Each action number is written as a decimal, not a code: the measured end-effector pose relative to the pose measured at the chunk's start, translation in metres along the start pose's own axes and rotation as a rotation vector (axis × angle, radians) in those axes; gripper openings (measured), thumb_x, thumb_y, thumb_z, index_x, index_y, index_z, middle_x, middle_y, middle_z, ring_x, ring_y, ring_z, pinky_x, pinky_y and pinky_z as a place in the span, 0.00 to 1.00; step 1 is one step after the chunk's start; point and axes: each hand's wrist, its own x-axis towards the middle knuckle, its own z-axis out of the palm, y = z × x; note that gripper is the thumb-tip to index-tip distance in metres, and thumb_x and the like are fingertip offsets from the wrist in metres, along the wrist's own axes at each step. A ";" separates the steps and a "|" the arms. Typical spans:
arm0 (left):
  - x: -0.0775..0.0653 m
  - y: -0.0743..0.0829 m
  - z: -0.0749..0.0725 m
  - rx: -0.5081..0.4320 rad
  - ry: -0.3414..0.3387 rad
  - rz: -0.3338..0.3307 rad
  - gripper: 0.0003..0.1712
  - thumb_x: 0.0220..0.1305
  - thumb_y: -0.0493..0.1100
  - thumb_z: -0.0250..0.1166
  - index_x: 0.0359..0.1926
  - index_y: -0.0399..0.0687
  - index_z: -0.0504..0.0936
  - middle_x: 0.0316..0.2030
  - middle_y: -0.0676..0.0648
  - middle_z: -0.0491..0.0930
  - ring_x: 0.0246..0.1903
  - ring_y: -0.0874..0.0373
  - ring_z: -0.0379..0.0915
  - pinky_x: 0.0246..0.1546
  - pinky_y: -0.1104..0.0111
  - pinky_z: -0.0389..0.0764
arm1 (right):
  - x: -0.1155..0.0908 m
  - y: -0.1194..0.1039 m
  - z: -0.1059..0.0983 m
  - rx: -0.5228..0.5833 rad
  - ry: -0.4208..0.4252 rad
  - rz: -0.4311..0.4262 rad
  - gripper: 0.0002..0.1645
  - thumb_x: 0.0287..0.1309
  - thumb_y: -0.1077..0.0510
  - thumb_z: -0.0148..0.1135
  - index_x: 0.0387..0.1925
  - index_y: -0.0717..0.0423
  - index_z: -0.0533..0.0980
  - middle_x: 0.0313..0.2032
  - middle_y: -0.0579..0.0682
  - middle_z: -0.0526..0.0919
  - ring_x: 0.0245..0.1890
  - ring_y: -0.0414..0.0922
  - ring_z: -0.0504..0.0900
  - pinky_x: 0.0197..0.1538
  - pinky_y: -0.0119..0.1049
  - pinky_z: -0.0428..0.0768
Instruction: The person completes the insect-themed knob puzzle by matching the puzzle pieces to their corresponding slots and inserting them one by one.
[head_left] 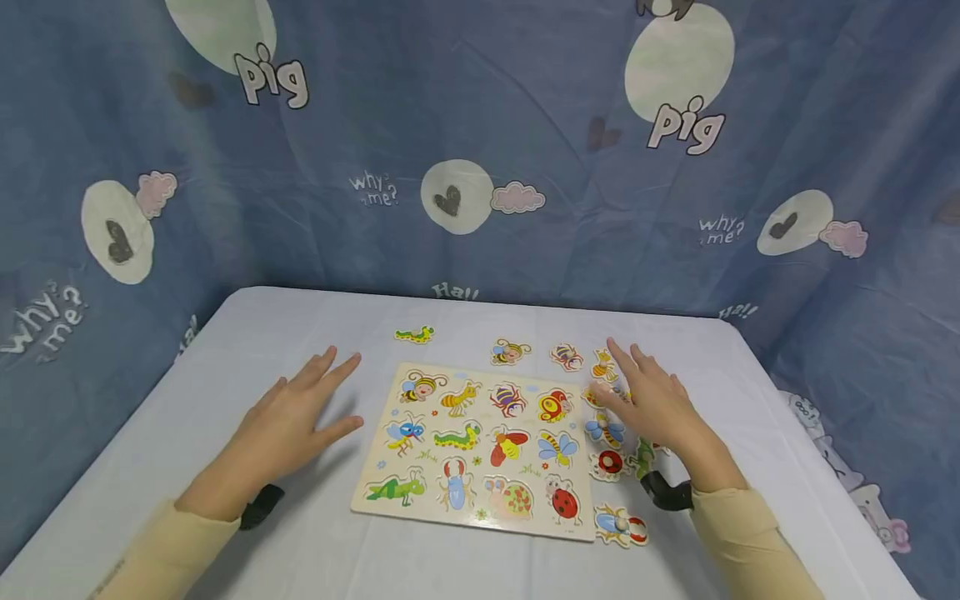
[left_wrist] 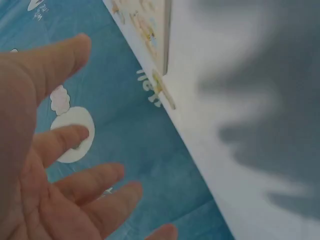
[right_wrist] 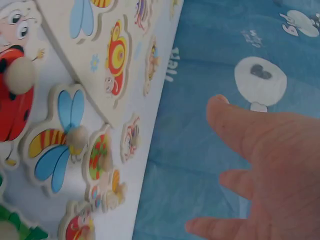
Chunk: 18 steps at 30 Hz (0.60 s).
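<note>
My left hand (head_left: 291, 421) hovers over the table left of a wooden puzzle board (head_left: 480, 525), fingers spread and holding nothing. Over the loose pieces at the board's right side is my right hand (head_left: 660, 404), also spread and holding nothing. The board shows printed insects in several rows. Beneath and beside the right hand lie a dragonfly piece (head_left: 604, 430), a ladybug piece (head_left: 609, 464), a green piece (head_left: 642, 457) and a beetle piece (head_left: 619, 525). In the right wrist view, round wooden knobs stand on the dragonfly piece (right_wrist: 55, 140) and ladybug piece (right_wrist: 15, 95). The right hand partly hides several pieces.
Behind the board lie a caterpillar piece (head_left: 415, 334), a bee piece (head_left: 511, 352), a spider piece (head_left: 567, 357) and a yellow insect piece (head_left: 603, 365). A white cloth covers the table (head_left: 315, 533). A blue printed curtain (head_left: 570, 250) hangs behind and around it.
</note>
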 end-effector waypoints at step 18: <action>-0.025 -0.013 0.029 -0.227 -0.280 0.105 0.54 0.55 0.72 0.77 0.80 0.64 0.70 0.82 0.36 0.62 0.81 0.31 0.57 0.69 0.18 0.59 | 0.068 -0.014 0.024 0.194 -0.071 -0.126 0.36 0.79 0.45 0.60 0.79 0.57 0.68 0.70 0.66 0.79 0.67 0.65 0.80 0.69 0.63 0.80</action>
